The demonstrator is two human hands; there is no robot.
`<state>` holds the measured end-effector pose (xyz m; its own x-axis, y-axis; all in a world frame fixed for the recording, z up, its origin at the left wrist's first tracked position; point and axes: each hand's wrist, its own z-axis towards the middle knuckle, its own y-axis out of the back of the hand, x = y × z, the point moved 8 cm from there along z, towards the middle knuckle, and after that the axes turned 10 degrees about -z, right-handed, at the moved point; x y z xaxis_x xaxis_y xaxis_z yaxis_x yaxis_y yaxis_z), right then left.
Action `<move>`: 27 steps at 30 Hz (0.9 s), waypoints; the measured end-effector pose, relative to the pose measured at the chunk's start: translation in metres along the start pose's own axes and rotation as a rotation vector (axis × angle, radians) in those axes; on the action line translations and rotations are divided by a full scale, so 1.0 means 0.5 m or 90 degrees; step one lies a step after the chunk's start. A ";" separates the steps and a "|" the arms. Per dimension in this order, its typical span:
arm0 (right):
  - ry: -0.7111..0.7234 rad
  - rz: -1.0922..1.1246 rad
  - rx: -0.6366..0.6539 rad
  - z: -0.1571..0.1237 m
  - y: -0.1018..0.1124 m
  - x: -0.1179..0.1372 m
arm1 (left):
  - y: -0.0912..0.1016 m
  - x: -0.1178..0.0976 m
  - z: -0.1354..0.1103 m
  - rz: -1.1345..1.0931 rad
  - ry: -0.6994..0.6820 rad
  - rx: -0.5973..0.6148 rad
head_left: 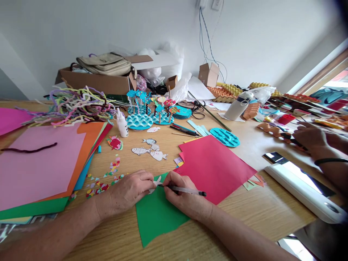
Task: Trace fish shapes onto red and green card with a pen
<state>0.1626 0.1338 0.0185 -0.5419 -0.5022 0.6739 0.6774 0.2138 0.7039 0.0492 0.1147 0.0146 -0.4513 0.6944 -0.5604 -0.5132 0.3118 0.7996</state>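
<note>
a red sheet lies just right of the hands, touching the green sheet. a stack of coloured sheets covers the surface's left edge, with paper fish and a glue bottle farther in. another person's hand rests near the right edge. near the front edge, the left hand has its grip curled down, pinning a white fish cut-out to the green sheet. the right hand has its grip closed around a pen, tip at the cut-out.

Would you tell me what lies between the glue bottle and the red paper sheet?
White paper fish cut-outs lie between glue bottle and red sheet, in the head view.
</note>
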 end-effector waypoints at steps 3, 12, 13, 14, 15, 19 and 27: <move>0.002 -0.005 -0.005 0.000 0.002 0.002 | -0.001 0.004 0.003 0.000 -0.001 0.001; 0.010 -0.009 -0.011 0.001 0.000 0.005 | 0.002 -0.001 0.003 0.002 -0.009 -0.007; 0.013 -0.009 -0.015 0.001 0.000 0.004 | 0.002 -0.002 0.003 0.004 -0.010 -0.009; 0.015 -0.009 -0.016 0.001 -0.001 0.004 | 0.002 -0.002 0.002 0.005 -0.011 -0.010; 0.017 -0.010 -0.017 0.001 -0.001 0.004 | 0.001 -0.002 0.002 0.006 -0.012 -0.012; 0.006 -0.018 -0.007 0.000 -0.001 0.003 | -0.001 -0.001 0.004 0.012 -0.011 -0.018; 0.003 -0.032 -0.006 -0.002 0.001 0.004 | -0.003 -0.006 0.006 0.037 0.004 -0.032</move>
<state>0.1624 0.1323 0.0201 -0.5729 -0.5156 0.6371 0.6542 0.1806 0.7344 0.0536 0.1140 0.0155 -0.4862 0.7065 -0.5143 -0.5220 0.2372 0.8193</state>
